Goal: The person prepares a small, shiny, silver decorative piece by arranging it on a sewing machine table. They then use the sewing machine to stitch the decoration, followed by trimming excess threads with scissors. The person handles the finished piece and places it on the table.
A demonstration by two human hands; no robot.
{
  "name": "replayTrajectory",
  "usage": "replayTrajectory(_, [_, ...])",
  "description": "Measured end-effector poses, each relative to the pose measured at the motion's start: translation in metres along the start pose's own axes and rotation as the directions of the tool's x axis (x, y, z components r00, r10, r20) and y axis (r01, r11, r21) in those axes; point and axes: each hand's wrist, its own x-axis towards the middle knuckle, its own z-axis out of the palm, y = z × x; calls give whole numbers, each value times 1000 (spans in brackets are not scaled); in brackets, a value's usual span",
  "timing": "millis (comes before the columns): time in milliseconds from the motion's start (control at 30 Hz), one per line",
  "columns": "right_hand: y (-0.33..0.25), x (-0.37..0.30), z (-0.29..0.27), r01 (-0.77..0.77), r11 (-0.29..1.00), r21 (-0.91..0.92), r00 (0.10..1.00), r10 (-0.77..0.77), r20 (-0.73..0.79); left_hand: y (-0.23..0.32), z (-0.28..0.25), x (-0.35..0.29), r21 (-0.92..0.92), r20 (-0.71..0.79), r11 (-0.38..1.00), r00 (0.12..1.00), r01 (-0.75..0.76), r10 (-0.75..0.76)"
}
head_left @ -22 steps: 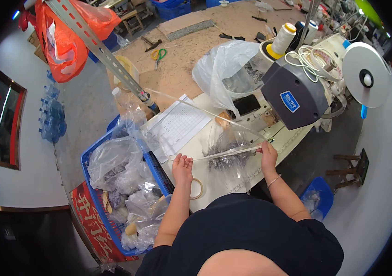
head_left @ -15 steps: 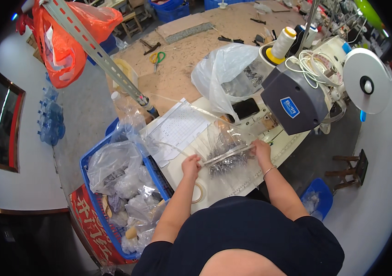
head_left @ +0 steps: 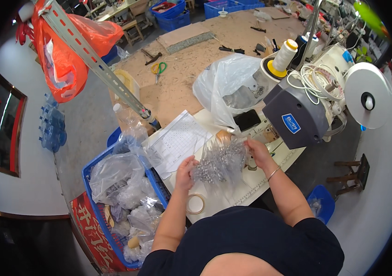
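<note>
Between my hands, over the white sewing machine table (head_left: 246, 195), hangs a sheer grey mesh-like piece (head_left: 221, 163) dotted with shiny silvery bits. Its kind of fabric I cannot make out. My left hand (head_left: 186, 173) pinches its left edge, and my right hand (head_left: 259, 154) grips the upper right edge, close to the machine's needle area. The grey sewing machine head (head_left: 292, 110) stands just beyond my right hand. A printed paper sheet (head_left: 177, 138) lies past my left hand, and a roll of tape (head_left: 196, 204) rests below it.
A blue crate (head_left: 95, 202) of plastic-wrapped items stands at the left. A slotted metal post (head_left: 90, 50) carries an orange bag (head_left: 74, 55). Beyond the machine are a white plastic bag (head_left: 223, 78), a dark phone (head_left: 247, 120), scissors (head_left: 158, 70) and a hammer (head_left: 151, 57).
The pale strip stretched between my hands no longer shows. The sheer grey piece is now raised and bunched between them, its silvery bits facing up. My left hand has shifted slightly left and down.
</note>
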Motion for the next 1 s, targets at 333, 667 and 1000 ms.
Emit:
replayTrajectory(333, [7, -1, 66, 608, 537, -584, 787, -506, 354, 60, 12, -10, 682, 256, 717, 965, -143, -51])
replayTrajectory(667, [-11, -3, 55, 616, 497, -612, 751, -604, 265, 56, -5, -8, 437, 48, 866, 968, -241, 245])
replayTrajectory(1000, [1, -26, 131, 659, -149, -737, 677, -309, 668, 42, 13, 0, -90, -8, 990, 994, -111, 111])
